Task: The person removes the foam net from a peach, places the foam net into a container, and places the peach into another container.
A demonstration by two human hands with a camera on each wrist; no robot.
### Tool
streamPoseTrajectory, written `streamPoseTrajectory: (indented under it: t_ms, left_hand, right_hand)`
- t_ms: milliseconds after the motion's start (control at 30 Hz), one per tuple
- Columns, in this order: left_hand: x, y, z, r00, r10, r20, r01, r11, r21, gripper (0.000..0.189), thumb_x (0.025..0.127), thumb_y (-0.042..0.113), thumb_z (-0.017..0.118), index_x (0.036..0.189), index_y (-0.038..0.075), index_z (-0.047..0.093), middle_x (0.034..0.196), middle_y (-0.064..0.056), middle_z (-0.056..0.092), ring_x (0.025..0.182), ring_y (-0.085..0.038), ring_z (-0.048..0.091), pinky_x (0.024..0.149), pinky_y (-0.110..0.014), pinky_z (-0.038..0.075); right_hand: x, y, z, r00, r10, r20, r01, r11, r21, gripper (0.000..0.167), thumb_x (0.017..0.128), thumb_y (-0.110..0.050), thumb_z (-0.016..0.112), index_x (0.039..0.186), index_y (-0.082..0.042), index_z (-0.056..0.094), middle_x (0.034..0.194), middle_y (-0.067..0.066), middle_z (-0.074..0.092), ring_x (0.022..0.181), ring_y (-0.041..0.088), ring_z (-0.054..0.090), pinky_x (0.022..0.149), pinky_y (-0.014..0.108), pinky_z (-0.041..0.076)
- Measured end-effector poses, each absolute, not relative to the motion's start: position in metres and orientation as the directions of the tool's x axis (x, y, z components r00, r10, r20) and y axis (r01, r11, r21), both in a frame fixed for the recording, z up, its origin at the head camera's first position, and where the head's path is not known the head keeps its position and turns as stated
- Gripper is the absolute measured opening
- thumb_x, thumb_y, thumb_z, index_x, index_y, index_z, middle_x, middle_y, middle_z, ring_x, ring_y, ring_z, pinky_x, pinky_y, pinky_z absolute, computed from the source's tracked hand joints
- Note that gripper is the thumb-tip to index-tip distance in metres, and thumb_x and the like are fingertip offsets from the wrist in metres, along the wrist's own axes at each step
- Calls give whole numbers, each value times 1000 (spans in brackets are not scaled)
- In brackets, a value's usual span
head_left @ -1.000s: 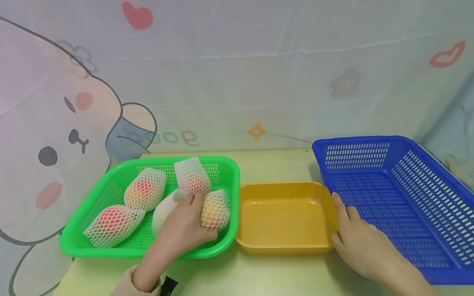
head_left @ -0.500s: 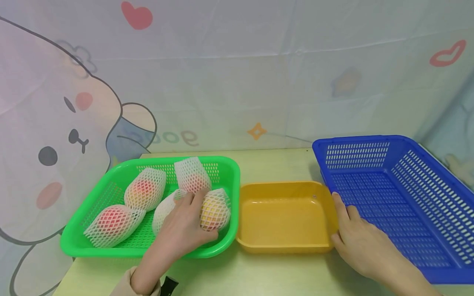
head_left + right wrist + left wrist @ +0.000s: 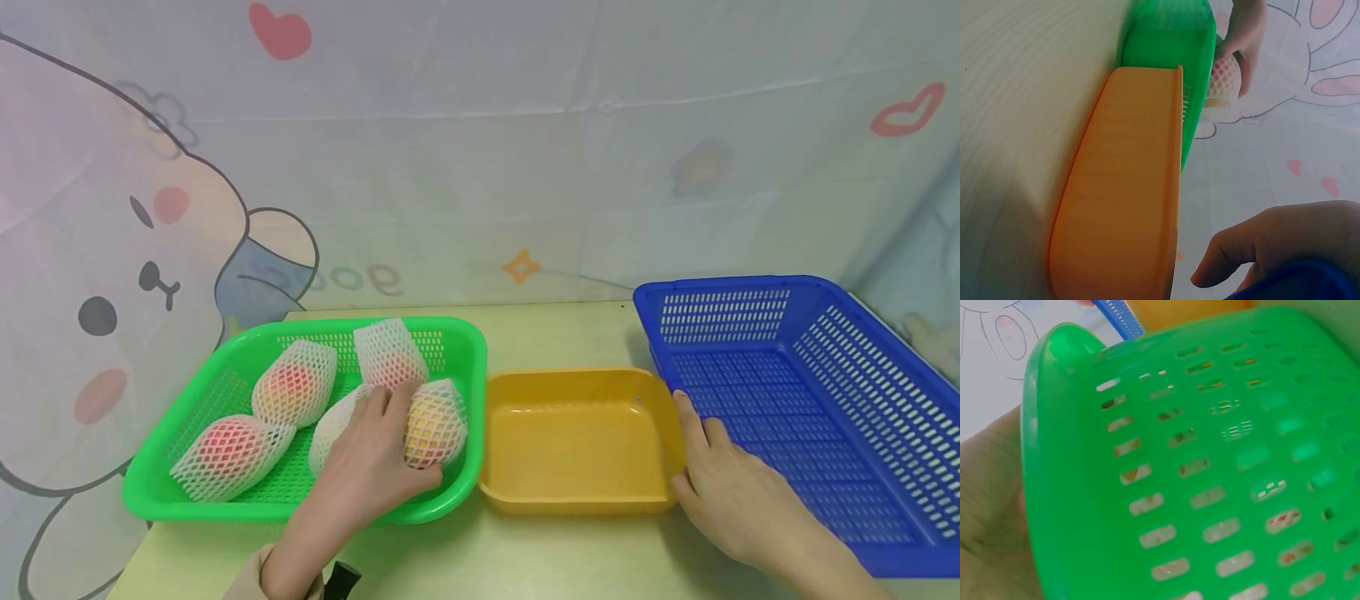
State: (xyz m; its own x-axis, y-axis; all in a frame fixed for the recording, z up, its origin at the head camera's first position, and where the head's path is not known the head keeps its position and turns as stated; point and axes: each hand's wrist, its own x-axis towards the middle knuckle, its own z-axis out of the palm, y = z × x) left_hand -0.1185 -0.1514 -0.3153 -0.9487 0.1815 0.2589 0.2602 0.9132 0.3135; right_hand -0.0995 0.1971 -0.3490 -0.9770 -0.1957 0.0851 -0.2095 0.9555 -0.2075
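Note:
In the head view my left hand point(image 3: 375, 458) reaches into the green basket point(image 3: 300, 511) and grips a yellow-and-red fruit in a white foam net point(image 3: 437, 425) near the basket's right wall. Its fingertips are partly hidden between this fruit and its neighbours. The right wrist view also shows the left hand point(image 3: 1249, 37) on the netted fruit point(image 3: 1225, 78). My right hand point(image 3: 738, 500) holds the left rim of the blue basket point(image 3: 663, 358), the thumb outside and other fingers over the edge. In the left wrist view the green basket's wall point(image 3: 1085, 487) hides the fruit.
A shallow yellow tray point(image 3: 577, 450) sits between the two baskets. Several other netted fruits point(image 3: 292, 387) lie in the green basket. All three containers stand on a pale wooden table point(image 3: 555, 558), with a printed curtain point(image 3: 465, 167) hanging behind.
The fruit under my left hand has tilted and risen very slightly, and its fingers have shifted a little with it. My right hand and the containers look unmoved.

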Motion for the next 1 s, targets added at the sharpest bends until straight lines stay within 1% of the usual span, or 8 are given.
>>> streamPoseTrajectory:
  t_ms: [167,333,467,667,867,1000]
  left_hand:
    - [-116,-151,-315,-927,189,324,284,918,278,86,59,28,78,136,5,45,101,-11,54,89,-24,48,65,-32,46]
    - [-115,-150,-314,-901,203,383,314,915,252,85,59,27,78,134,5,46,103,-12,56,89,-26,51,66,-33,47]
    - [-113,-150,-313,-894,202,400,318,914,251,85,58,27,78,134,5,46,105,-13,57,92,-26,53,69,-36,49]
    - [-113,-149,-312,-886,213,413,332,912,241,88,58,27,79,134,1,43,106,-15,58,94,-28,54,77,-39,50]
    - [-112,-149,-311,-875,221,432,342,912,226,90,57,28,79,134,0,42,107,-16,59,94,-29,55,79,-40,50]
    - [-111,-149,-309,-861,228,455,355,910,216,90,57,28,79,134,0,43,105,-15,60,91,-29,55,77,-39,49]
  right_hand:
    - [-100,197,-349,-977,-195,86,-209,956,-208,80,89,-19,56,151,1,11,110,27,54,58,18,47,47,35,43]
    - [-100,197,-349,-978,-192,81,-205,955,-213,80,89,-19,56,152,0,10,110,28,54,58,18,47,47,35,42]
    - [-100,197,-349,-979,-190,78,-203,955,-214,79,89,-19,55,152,0,10,108,26,54,58,17,45,46,34,40]
    - [-100,197,-350,-978,-191,86,-205,957,-206,79,89,-19,55,151,0,11,101,22,53,55,16,41,45,30,36]
    - [-100,196,-350,-978,-186,89,-201,959,-202,78,89,-19,55,152,0,11,101,21,53,55,16,41,45,30,35]
    - [-99,196,-350,-979,-184,86,-198,959,-204,79,90,-19,54,152,-1,10,102,22,54,55,16,41,45,30,35]
